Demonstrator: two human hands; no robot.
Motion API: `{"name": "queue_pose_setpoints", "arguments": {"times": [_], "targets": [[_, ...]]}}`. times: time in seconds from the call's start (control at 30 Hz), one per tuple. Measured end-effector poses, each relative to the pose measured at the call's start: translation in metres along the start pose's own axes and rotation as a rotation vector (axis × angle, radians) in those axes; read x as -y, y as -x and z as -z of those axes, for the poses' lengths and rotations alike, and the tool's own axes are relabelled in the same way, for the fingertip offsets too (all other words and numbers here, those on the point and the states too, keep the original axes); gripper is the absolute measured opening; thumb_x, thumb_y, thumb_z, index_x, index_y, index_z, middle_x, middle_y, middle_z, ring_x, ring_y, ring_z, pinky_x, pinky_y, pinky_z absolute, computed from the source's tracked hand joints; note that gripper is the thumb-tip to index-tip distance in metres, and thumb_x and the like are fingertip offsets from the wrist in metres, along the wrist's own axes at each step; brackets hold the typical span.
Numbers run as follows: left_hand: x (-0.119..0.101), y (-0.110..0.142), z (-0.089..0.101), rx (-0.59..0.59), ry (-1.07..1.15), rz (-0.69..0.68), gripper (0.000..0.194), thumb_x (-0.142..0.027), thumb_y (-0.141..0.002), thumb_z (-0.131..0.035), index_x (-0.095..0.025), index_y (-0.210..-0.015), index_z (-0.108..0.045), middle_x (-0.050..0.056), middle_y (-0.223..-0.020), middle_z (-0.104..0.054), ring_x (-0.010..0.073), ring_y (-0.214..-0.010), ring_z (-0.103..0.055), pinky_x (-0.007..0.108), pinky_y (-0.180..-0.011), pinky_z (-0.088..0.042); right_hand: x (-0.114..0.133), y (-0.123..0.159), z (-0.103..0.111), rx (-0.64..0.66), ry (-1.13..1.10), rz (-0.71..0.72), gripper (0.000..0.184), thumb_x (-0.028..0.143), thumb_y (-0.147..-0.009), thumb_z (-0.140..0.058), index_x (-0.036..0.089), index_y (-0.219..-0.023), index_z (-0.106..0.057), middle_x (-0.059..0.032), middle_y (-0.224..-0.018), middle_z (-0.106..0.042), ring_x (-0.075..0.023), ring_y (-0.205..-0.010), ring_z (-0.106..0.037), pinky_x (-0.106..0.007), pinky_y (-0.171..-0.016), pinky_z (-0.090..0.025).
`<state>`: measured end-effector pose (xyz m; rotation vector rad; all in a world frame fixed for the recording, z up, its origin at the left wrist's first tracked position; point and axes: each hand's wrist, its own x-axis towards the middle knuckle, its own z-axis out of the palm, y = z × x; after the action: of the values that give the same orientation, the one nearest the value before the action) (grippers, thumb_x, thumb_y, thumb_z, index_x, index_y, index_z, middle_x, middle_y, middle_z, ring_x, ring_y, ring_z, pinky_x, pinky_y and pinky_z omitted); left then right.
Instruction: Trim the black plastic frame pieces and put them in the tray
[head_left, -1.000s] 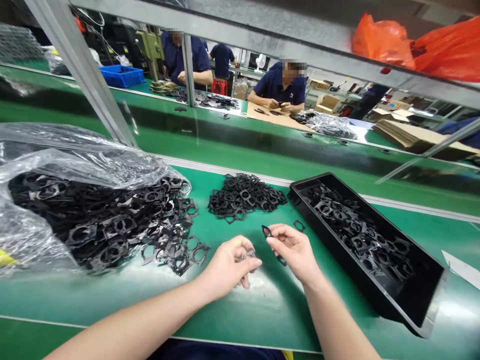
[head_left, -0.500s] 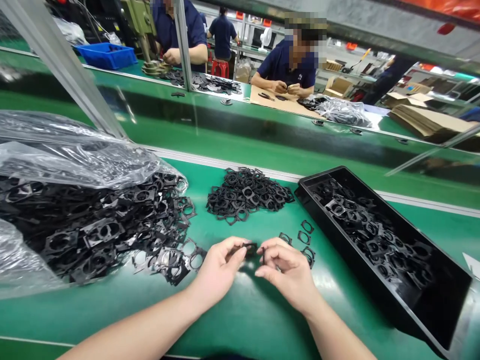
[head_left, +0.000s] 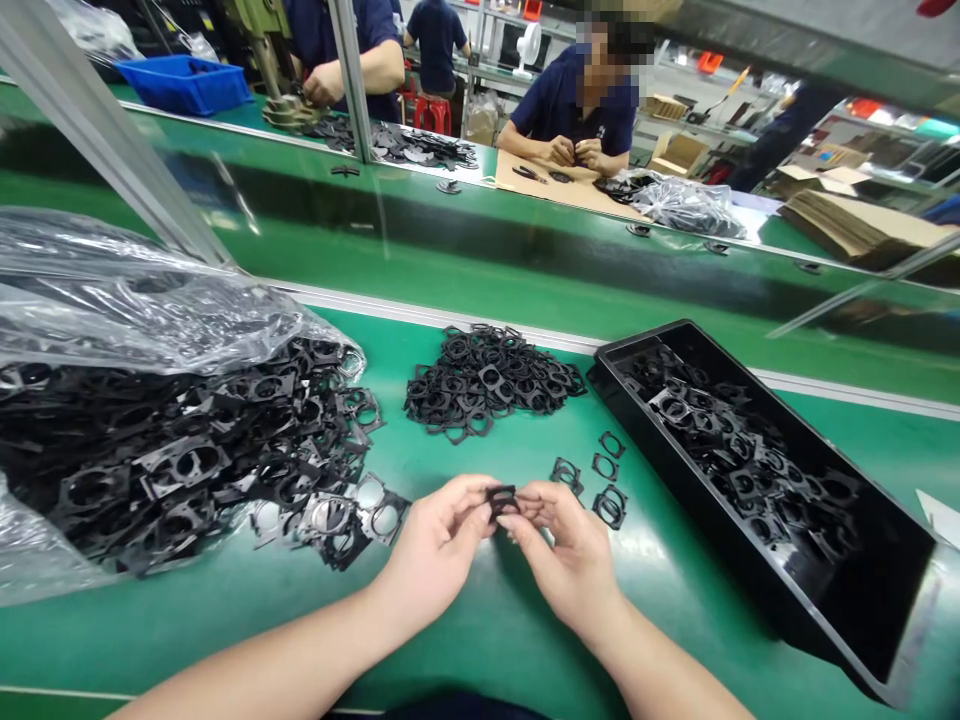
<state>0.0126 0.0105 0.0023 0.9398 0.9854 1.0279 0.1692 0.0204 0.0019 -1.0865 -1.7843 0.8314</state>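
So the part (head_left: 502, 497) is up in front of the person, just above the worktop (head_left: 300, 625), pinched between both hands. The left hand (head_left: 439, 540) has it by one edge, thumb against fingertips, and the right hand (head_left: 576, 548) is closed on the other side the same way, so there's barely a gap between the two. Fingers cover a good chunk of it, so I honestly can't tell if that's one piece or a couple stacked.

Going by the loose parts (head_left: 609, 508) near the right hand, I'd guess thin plastic frames with a big round hole: next to no weight, stiffish, maybe a little springy. The slim bands around the hole look like the weak spot, so I'd grab the outer edges or corners and go easy on the squeeze. Flat ones are probably a pain to pick up (nails under the rim, I reckon). Surfaces look smooth and a bit shiny, so they could slide. The pile (head_left: 491, 385) and the heap (head_left: 187, 465) by the clear bag (head_left: 172, 315) look tangly, likewise whatever's in the tray (head_left: 697, 530).
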Motion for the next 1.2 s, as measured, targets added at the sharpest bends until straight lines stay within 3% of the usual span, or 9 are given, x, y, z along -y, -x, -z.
{"name": "queue_pose_setpoints", "arguments": {"times": [0.37,0.53,0.77,0.97,1.07,1.2], "targets": [[0.01,0.006,0.004,0.024,-0.253,-0.151,0.022,-0.024,-0.092,-0.046,-0.021,-0.113,-0.054,0.004,-0.099,-0.07,0.0158,-0.087,-0.066,0.028,-0.08,-0.053,0.007,-0.001,-0.002,-0.037,-0.026,-0.082,0.005,0.014,-0.085,-0.058,0.019,-0.084,-0.057,0.0024,-0.062,-0.058,-0.0105,-0.053,-0.058,-0.021,-0.052,-0.05],[0.009,0.008,0.004,0.001,-0.396,-0.23,0.022,-0.021,-0.092,-0.046,-0.022,-0.112,-0.054,0.001,-0.089,-0.069,0.0135,-0.082,-0.066,0.024,-0.076,-0.054,0.012,-0.004,-0.001,-0.019,-0.003,-0.117,0.01,0.016,-0.084,-0.058,0.018,-0.075,-0.054,0.0039,-0.056,-0.054,-0.0092,-0.047,-0.054,-0.02,-0.048,-0.045],[0.001,0.009,0.002,-0.011,-0.485,-0.404,0.027,-0.015,-0.085,-0.054,-0.019,-0.112,-0.055,0.003,-0.094,-0.07,0.0119,-0.08,-0.068,0.021,-0.076,-0.055,0.014,-0.003,0.001,0.017,-0.093,-0.238,0.015,0.023,-0.085,-0.058,0.017,-0.072,-0.052,0.0042,-0.054,-0.05,-0.0093,-0.045,-0.051,-0.02,-0.044,-0.042],[0.006,0.005,0.006,-0.104,-0.611,-0.512,0.021,-0.013,-0.087,-0.052,-0.019,-0.105,-0.061,0.002,-0.087,-0.071,0.0111,-0.073,-0.067,0.019,-0.068,-0.053,0.014,-0.002,0.001,0.047,-0.091,-0.195,0.011,0.02,-0.085,-0.058,0.017,-0.075,-0.054,0.0042,-0.053,-0.05,-0.0096,-0.045,-0.05,-0.021,-0.046,-0.043],[0.009,0.004,0.008,-0.111,-0.614,-0.495,0.02,-0.014,-0.087,-0.052,-0.019,-0.104,-0.061,0.002,-0.086,-0.071,0.0112,-0.07,-0.066,0.02,-0.067,-0.053,0.014,-0.002,0.004,0.019,-0.055,-0.118,0.003,0.016,-0.085,-0.057,0.017,-0.082,-0.058,-0.0001,-0.067,-0.055,-0.0108,-0.054,-0.053,-0.023,-0.051,-0.045],[0.011,0.004,0.009,-0.104,-0.564,-0.455,0.02,-0.017,-0.088,-0.05,-0.019,-0.105,-0.061,0.002,-0.086,-0.07,0.0121,-0.069,-0.066,0.022,-0.068,-0.055,0.014,-0.004,0.008,-0.019,-0.013,-0.027,0.008,0.011,-0.085,-0.055,0.017,-0.086,-0.061,-0.0038,-0.078,-0.056,-0.013,-0.065,-0.053,-0.025,-0.056,-0.045]]}}
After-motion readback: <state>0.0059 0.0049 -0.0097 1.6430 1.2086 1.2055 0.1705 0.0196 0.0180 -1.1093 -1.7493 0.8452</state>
